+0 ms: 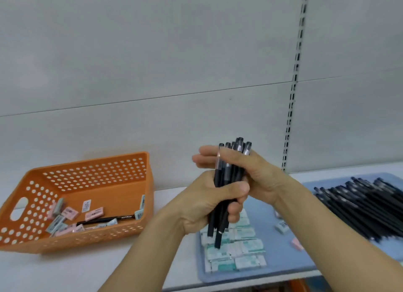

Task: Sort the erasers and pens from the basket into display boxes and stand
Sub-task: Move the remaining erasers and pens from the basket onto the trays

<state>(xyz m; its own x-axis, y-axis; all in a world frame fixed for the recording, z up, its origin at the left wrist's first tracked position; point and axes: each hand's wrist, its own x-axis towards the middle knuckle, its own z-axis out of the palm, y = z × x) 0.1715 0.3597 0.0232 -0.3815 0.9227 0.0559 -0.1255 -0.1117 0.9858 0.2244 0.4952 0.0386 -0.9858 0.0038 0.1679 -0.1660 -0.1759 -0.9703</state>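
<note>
While the left hand (209,204) curls round the lower part of an upright bundle of black pens (226,182), the right hand (246,171) wraps its upper part. Beneath lie rows of erasers (242,252) on a blue tray (281,261); more pens (362,206) lie right, an orange basket (87,237) left.

Two bare forearms, no sleeves, rings or watch.

Basket (91,195) sits left of the tray (283,267); pen pile (366,206) on tray's right.
</note>
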